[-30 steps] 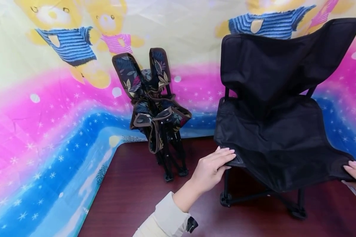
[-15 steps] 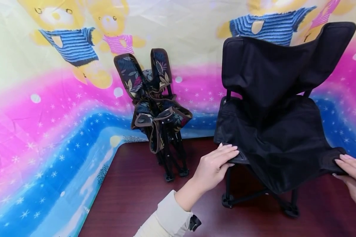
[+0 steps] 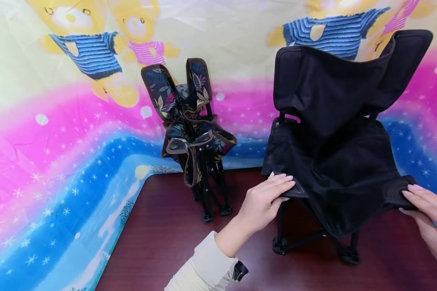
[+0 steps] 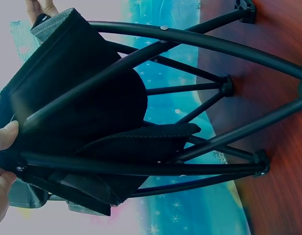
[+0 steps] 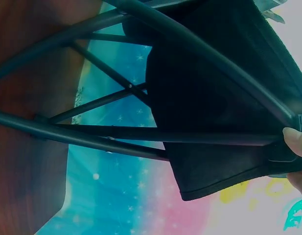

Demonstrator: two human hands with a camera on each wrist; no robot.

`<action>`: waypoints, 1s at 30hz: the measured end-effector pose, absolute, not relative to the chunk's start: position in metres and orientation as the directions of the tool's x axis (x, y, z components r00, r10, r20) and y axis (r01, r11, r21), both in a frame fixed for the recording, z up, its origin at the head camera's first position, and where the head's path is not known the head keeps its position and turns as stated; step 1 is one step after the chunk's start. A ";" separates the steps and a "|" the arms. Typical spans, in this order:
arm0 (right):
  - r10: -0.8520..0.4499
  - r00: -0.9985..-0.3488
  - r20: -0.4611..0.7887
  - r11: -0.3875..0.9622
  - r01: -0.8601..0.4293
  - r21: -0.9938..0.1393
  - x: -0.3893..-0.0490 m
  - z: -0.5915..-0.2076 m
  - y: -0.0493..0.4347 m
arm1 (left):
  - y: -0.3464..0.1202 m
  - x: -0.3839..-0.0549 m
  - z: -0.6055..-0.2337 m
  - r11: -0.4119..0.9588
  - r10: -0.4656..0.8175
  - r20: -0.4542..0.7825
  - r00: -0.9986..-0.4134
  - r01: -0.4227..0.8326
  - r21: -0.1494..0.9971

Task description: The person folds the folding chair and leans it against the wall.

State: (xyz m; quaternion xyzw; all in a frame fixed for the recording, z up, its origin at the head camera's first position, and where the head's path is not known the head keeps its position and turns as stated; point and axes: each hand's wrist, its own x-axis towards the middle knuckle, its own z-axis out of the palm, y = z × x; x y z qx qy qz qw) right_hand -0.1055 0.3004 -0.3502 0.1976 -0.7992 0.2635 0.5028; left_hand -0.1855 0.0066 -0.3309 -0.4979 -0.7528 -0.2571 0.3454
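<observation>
A black folding chair [image 3: 342, 161] stands partly spread on the table, its seat fabric sagging in the middle. My left hand [image 3: 264, 202] grips its front left seat corner, fingers on top and thumb below. At the front right corner, my right hand [image 3: 429, 214] holds the seat edge in the same way. Seen from beneath in the left wrist view, the crossed metal legs [image 4: 209, 44] run down to the table, and the left thumb [image 4: 6, 134] presses near a leg's end. The right wrist view shows the right thumb [image 5: 295, 142] against the seat's corner.
Left of the black chair, a smaller folded chair with leaf-print fabric [image 3: 196, 89] stands upright on the dark red table [image 3: 160, 226]. A bear-printed backdrop cloth [image 3: 76, 133] hangs behind and drapes along the table's left edge.
My right hand has moved left with its corner, so the seat's front corners are closer and the fabric sags more. The chair's back and front feet have drawn together. The folded chair stays put.
</observation>
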 end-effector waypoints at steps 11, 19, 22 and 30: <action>-0.045 -0.426 0.904 0.771 -0.590 -0.239 -0.108 -0.343 0.293 | 0.009 -0.185 -0.327 0.377 0.570 0.780 -0.259 0.926 0.033; -0.037 -0.396 0.918 0.729 -0.639 -0.246 -0.111 -0.337 0.287 | 0.011 -0.187 -0.324 0.372 0.567 0.786 -0.246 0.928 0.022; -0.032 -0.398 0.917 0.721 -0.644 -0.255 -0.111 -0.334 0.285 | 0.011 -0.187 -0.323 0.367 0.565 0.789 -0.241 0.930 0.021; -0.048 -0.386 0.921 0.724 -0.648 -0.235 -0.115 -0.330 0.283 | 0.014 -0.190 -0.321 0.362 0.548 0.801 -0.241 0.932 0.033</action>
